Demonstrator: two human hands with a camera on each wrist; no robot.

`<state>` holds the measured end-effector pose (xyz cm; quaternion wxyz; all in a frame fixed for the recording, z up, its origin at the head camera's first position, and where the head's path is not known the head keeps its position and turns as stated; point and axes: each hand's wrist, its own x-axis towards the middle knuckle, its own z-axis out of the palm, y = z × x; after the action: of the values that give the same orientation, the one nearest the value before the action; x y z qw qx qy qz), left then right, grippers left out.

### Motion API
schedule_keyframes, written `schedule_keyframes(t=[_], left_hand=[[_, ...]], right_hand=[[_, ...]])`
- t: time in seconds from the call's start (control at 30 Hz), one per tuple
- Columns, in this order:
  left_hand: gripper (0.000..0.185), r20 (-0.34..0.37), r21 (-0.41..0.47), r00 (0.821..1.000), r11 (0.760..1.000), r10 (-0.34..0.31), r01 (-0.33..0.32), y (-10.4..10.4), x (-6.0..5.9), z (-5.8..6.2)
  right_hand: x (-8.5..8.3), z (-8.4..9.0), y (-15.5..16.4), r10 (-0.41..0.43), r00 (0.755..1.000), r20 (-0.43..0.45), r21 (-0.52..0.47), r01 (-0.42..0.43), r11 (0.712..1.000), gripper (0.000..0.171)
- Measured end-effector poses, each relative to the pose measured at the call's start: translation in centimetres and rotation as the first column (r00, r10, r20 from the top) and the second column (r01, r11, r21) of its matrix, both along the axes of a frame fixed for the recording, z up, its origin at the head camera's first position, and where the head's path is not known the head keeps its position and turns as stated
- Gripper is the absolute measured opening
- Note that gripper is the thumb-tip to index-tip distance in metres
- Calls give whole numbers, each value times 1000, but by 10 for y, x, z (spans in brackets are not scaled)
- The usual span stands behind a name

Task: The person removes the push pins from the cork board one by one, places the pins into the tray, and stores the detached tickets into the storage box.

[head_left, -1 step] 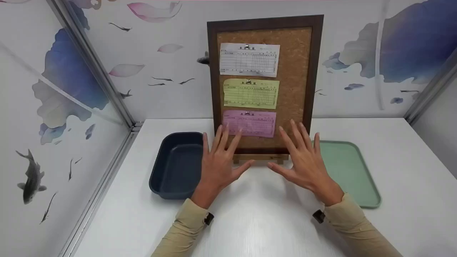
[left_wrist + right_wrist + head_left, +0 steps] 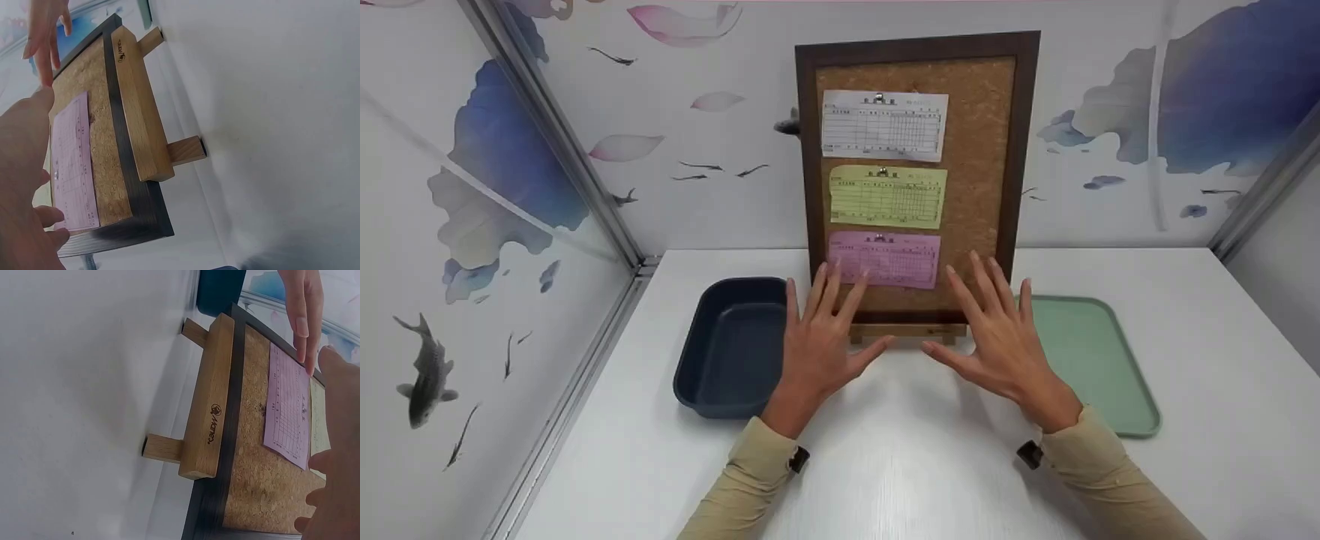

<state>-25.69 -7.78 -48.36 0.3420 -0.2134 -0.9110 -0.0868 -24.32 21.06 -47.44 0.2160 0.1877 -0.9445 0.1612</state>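
Note:
A dark-framed corkboard (image 2: 979,187) stands upright on a wooden easel (image 2: 211,405). Pinned down its left side are a white form (image 2: 883,126), a yellow form (image 2: 887,197) and a pink form (image 2: 896,259). My left hand (image 2: 819,349) is spread with straight fingers before the board's lower left, overlapping the pink form in the head view. My right hand (image 2: 1003,349) is spread likewise before the lower right. Both hands hold nothing, and the thumbs point toward each other.
A dark blue basin (image 2: 727,352) stands left of the board, partly behind the left hand. On the right lies a light green tray (image 2: 1095,360), partly covered by the right hand. The white table (image 2: 892,465) meets a patterned wall panel (image 2: 705,210) behind the board.

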Motion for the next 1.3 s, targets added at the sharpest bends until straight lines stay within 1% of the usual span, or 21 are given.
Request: schedule_keyframes(t=[0.3, 0.5, 0.73, 0.87, 1.03, 1.2, 1.3], left_hand=[[99, 10, 14, 1000, 1000, -1, 1, -1, 1, 1], [98, 11, 24, 1000, 1000, 6, -6, -3, 1, 5], [89, 52, 45, 999, 999, 18, -20, -8, 7, 12], [81, 65, 73, 997, 997, 29, -33, -14, 11, 17], [74, 63, 48, 998, 998, 27, -30, -27, 15, 25], [74, 68, -7, 997, 999, 31, -31, -41, 19, 37], [75, 67, -26, 997, 999, 30, -29, -47, 21, 48]], right_hand=[[0, 0, -1, 3, 1000, -3, -1, -3, 1000, 112], [-3, 3, -3, 10, 1000, -20, -8, -10, 1000, 112], [0, 4, -3, 24, 999, -28, -42, -25, 999, 109], [1, 5, -4, 36, 997, -68, -77, -41, 996, 101], [1, 10, -6, 68, 992, -105, -118, -81, 990, 86], [-2, 24, -7, 83, 990, -116, -145, -99, 984, 78], [-9, 38, -9, 95, 987, -130, -131, -112, 985, 76]])
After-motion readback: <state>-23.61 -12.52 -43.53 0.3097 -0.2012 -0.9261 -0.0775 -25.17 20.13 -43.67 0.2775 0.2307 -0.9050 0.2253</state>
